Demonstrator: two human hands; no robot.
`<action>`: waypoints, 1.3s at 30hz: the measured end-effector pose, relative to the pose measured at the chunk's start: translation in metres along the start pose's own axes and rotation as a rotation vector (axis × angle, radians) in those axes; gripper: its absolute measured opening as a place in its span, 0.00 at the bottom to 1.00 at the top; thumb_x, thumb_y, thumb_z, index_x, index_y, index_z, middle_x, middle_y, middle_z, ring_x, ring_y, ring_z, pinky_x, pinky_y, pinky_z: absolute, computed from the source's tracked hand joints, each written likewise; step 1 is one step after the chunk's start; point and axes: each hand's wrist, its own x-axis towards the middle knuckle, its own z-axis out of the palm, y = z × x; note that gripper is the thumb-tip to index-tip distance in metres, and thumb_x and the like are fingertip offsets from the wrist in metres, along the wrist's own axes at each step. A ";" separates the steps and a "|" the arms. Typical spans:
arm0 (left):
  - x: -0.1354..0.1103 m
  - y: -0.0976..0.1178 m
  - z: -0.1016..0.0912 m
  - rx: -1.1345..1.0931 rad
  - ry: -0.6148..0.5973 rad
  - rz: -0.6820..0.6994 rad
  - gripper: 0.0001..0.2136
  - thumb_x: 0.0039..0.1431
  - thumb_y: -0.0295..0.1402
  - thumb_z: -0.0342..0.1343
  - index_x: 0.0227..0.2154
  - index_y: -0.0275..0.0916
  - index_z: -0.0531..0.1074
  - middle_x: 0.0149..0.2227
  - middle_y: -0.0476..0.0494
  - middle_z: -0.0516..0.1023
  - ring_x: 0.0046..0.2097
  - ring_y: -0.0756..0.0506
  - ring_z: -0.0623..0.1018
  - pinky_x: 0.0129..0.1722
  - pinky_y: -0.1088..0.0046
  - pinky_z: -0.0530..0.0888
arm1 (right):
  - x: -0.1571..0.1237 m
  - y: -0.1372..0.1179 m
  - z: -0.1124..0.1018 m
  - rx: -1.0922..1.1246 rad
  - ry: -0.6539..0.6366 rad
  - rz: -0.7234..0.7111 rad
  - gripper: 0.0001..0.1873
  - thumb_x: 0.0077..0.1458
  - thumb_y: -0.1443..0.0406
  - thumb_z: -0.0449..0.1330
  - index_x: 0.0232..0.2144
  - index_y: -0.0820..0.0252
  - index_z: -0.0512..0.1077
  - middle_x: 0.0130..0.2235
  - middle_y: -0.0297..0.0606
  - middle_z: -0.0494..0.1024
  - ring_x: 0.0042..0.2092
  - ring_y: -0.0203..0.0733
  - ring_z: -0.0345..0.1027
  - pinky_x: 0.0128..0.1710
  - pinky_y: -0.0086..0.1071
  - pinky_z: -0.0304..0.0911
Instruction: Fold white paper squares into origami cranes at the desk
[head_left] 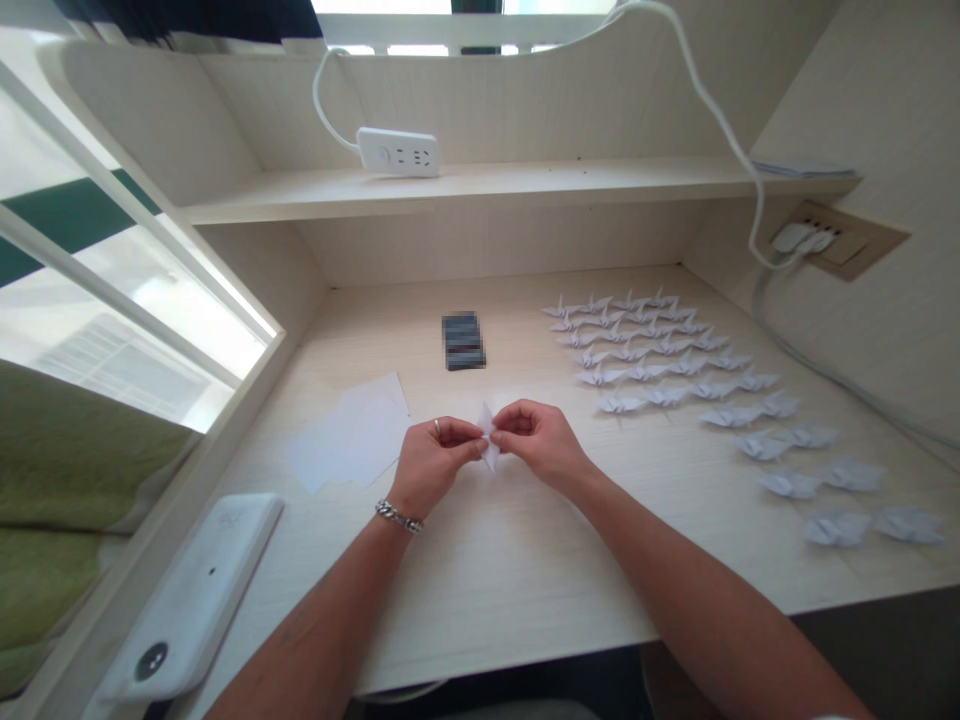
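Between my two hands, above the middle of the desk, is a small folded white paper (pixel 489 455) with pointed ends at top and bottom. My left hand (pixel 442 452), with a ring and a chain bracelet, pinches its left side. From the right, my right hand (pixel 536 437) pinches the other side, thumb and fingertips together. Part of the paper is hidden behind the fingers. Left of my left hand lies a loose spread of white paper sheets (pixel 352 435). Rows of white paper cranes (pixel 649 370) stand to the right of my right hand.
A dark, pixelated small object (pixel 463 341) lies beyond my hands. At the left edge rests a long white device (pixel 199 600). The shelf (pixel 510 185) above holds a white power strip (pixel 397 153). A white cable (pixel 712 90) hangs down to the wall socket (pixel 847 245) on the right.
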 end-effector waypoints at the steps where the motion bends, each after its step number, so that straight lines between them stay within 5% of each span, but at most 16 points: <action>1: 0.000 0.000 0.000 -0.015 0.004 0.002 0.10 0.35 0.29 0.70 0.24 0.34 0.77 0.25 0.45 0.80 0.28 0.48 0.79 0.33 0.71 0.77 | 0.000 0.000 0.000 -0.005 0.007 -0.005 0.11 0.40 0.65 0.68 0.29 0.61 0.73 0.29 0.35 0.78 0.31 0.39 0.72 0.34 0.34 0.69; 21: 0.003 -0.008 0.006 -0.046 0.022 0.076 0.13 0.41 0.29 0.68 0.28 0.34 0.71 0.25 0.49 0.76 0.27 0.50 0.76 0.29 0.74 0.76 | -0.002 0.001 0.009 -0.125 0.109 -0.034 0.12 0.41 0.65 0.67 0.29 0.60 0.68 0.29 0.35 0.74 0.32 0.39 0.70 0.35 0.34 0.67; 31: 0.001 -0.008 0.008 0.025 0.067 0.183 0.11 0.45 0.27 0.64 0.30 0.36 0.67 0.28 0.50 0.73 0.28 0.52 0.75 0.30 0.76 0.73 | 0.001 0.004 0.009 0.088 0.034 0.050 0.15 0.41 0.65 0.66 0.33 0.61 0.68 0.26 0.33 0.75 0.28 0.37 0.70 0.32 0.33 0.67; 39: 0.001 -0.010 0.008 0.063 0.059 0.205 0.10 0.46 0.27 0.63 0.30 0.36 0.66 0.29 0.49 0.73 0.30 0.51 0.74 0.32 0.75 0.72 | -0.004 -0.001 0.013 -0.060 0.124 -0.030 0.12 0.43 0.68 0.63 0.31 0.58 0.64 0.26 0.30 0.72 0.29 0.36 0.68 0.31 0.31 0.64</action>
